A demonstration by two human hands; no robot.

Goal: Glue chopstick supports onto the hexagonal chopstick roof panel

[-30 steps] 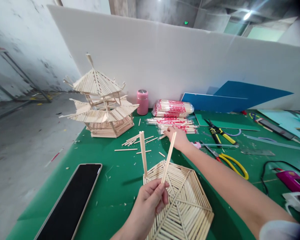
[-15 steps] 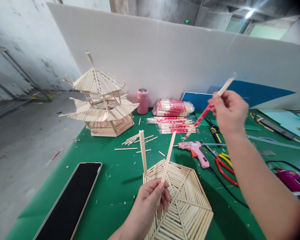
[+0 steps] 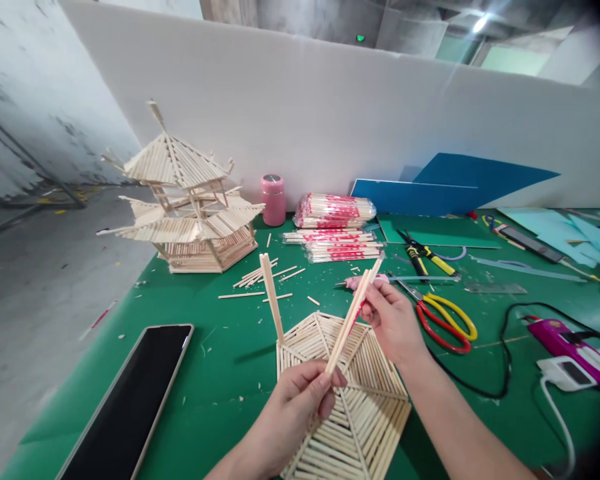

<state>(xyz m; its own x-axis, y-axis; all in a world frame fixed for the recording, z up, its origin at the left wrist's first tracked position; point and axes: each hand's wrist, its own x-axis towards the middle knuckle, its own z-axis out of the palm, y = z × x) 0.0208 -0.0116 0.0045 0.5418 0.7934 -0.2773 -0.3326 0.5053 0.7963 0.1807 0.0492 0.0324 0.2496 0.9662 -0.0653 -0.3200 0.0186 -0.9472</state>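
At lower centre, the left hand [image 3: 305, 400] pinches bare sticks [image 3: 344, 335]; right of centre, the right hand [image 3: 394, 320] pinches wrapped chopsticks [image 3: 375, 268] alongside. Holding both parallel should keep alignment true.

I can read no lettering: the red print on the clear plastic packs of pale wooden chopsticks [image 3: 336, 211], the red print on the slim, clear-wrapped chopstick [image 3: 359, 312] in my right hand [image 3: 394, 321], and the small, glowing green overhead sign [image 3: 361, 38] are illegible.
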